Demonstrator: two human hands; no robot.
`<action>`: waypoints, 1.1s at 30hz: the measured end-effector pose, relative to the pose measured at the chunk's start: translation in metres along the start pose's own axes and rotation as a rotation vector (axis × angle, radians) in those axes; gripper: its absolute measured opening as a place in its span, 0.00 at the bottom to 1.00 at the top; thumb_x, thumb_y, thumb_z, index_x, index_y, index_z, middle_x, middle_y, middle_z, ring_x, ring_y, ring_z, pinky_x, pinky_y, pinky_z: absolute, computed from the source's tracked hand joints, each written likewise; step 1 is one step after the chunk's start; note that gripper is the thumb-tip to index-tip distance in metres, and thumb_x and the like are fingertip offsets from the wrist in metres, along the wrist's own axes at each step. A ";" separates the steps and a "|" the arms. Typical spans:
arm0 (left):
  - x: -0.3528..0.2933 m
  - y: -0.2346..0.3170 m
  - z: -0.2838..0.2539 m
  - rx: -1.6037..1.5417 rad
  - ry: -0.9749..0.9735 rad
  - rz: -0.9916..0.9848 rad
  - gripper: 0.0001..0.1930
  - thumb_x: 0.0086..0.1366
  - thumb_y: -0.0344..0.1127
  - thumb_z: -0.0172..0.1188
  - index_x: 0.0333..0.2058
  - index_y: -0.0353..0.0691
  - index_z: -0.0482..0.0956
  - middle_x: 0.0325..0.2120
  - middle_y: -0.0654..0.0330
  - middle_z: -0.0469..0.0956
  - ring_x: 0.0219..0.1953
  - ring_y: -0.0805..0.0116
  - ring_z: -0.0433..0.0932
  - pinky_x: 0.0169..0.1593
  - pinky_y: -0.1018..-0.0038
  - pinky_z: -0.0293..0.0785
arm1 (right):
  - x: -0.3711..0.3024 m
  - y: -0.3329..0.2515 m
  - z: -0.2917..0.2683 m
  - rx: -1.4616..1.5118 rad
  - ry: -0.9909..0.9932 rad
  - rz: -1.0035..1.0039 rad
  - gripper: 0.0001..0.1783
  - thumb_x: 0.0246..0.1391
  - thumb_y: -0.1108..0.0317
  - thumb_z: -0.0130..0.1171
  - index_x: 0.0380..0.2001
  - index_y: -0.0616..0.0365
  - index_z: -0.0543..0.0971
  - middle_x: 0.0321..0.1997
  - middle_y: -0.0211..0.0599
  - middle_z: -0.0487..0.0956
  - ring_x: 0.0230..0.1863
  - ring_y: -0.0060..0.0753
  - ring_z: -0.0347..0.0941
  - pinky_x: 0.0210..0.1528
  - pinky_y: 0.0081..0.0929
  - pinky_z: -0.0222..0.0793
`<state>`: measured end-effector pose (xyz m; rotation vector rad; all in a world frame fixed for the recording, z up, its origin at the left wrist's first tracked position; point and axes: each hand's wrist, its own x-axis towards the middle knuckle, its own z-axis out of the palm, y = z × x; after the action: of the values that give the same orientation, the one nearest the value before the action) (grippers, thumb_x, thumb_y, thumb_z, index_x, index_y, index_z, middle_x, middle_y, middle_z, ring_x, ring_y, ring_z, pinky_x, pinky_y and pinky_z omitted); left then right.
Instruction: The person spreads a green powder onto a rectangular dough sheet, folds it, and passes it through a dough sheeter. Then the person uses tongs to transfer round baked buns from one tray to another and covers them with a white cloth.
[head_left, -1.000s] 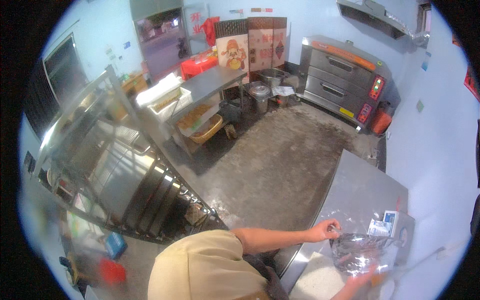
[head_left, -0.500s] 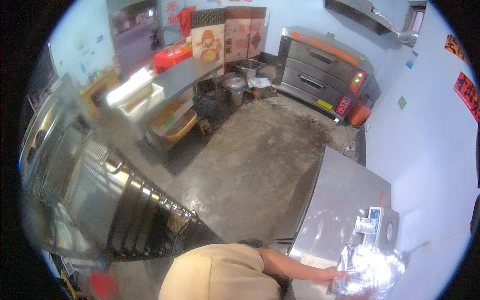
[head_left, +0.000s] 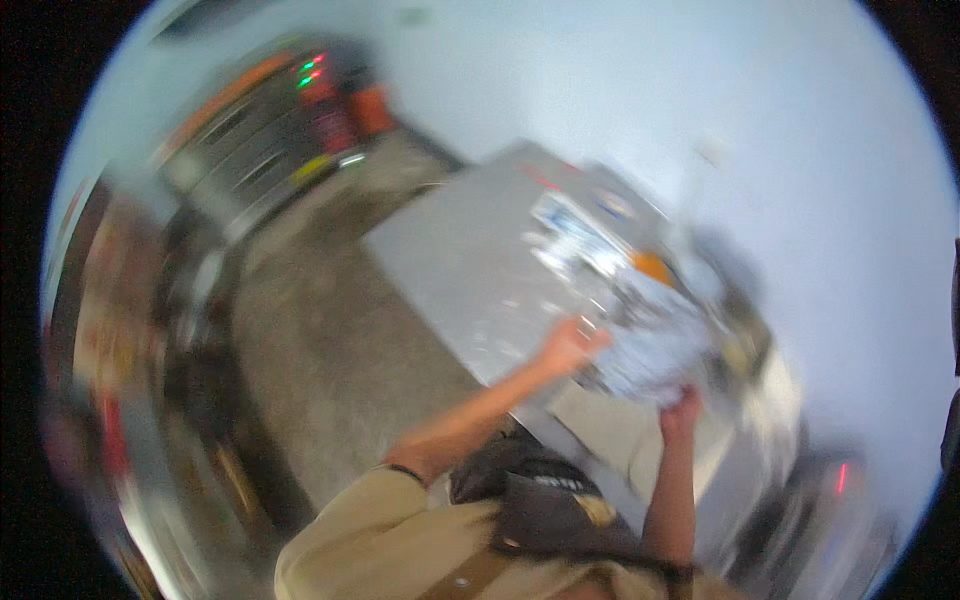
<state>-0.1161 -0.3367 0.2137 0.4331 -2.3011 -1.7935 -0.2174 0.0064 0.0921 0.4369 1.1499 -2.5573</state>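
Observation:
A crumpled silver foil bag (head_left: 655,350) is over the metal worktop (head_left: 450,250), in front of me. My left hand (head_left: 575,343) has its fingers closed at the bag's left side. From below, my right hand (head_left: 683,408) grips the near right edge of the same bag. Motion blur smears the fingers and the bag's outline. Just beyond the bag lie a flat blue-and-white packet (head_left: 585,235) and something orange (head_left: 652,267). A pale cream sheet or board (head_left: 610,425) lies on the worktop beneath my hands.
A steel deck oven (head_left: 250,150) with an orange top edge and lit indicators stands at the far left. A blue-white wall (head_left: 780,130) borders the worktop on the far and right sides. Brown-grey floor (head_left: 330,330) stretches left of the worktop. Several blurred items (head_left: 745,345) stand near the wall.
My view has swung right, bringing the worktop to the middle and the oven to the left. My right hand now shows on the foil bag together with my left.

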 end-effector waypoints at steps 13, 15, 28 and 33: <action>0.045 0.057 0.022 0.240 -0.367 0.405 0.16 0.66 0.42 0.71 0.42 0.33 0.85 0.28 0.57 0.84 0.30 0.70 0.78 0.37 0.67 0.75 | -0.034 0.067 -0.008 0.562 -0.045 -0.111 0.25 0.78 0.50 0.40 0.52 0.57 0.81 0.49 0.40 0.85 0.52 0.47 0.80 0.61 0.54 0.73; 0.041 0.064 0.026 0.324 -0.352 0.451 0.17 0.67 0.44 0.71 0.41 0.33 0.85 0.27 0.58 0.84 0.29 0.70 0.77 0.37 0.67 0.75 | -0.034 0.063 -0.013 0.613 0.018 -0.117 0.25 0.78 0.50 0.40 0.52 0.57 0.81 0.49 0.40 0.85 0.52 0.46 0.80 0.60 0.54 0.74; 0.068 0.027 0.016 0.345 -0.318 0.342 0.18 0.73 0.46 0.65 0.35 0.34 0.84 0.21 0.66 0.75 0.25 0.76 0.70 0.31 0.72 0.68 | -0.008 0.077 -0.012 0.753 0.015 -0.146 0.19 0.77 0.58 0.45 0.50 0.62 0.80 0.46 0.39 0.84 0.48 0.38 0.80 0.58 0.39 0.77; 0.050 0.004 0.018 0.253 -0.247 0.264 0.15 0.74 0.43 0.63 0.43 0.33 0.83 0.30 0.68 0.78 0.32 0.77 0.71 0.37 0.73 0.69 | -0.020 0.054 -0.015 0.702 -0.029 -0.085 0.21 0.77 0.57 0.43 0.49 0.61 0.80 0.46 0.41 0.84 0.48 0.42 0.81 0.57 0.43 0.77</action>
<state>-0.1697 -0.3364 0.2120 -0.0647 -2.6184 -1.5089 -0.1756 -0.0136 0.0549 0.5011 0.2234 -2.9751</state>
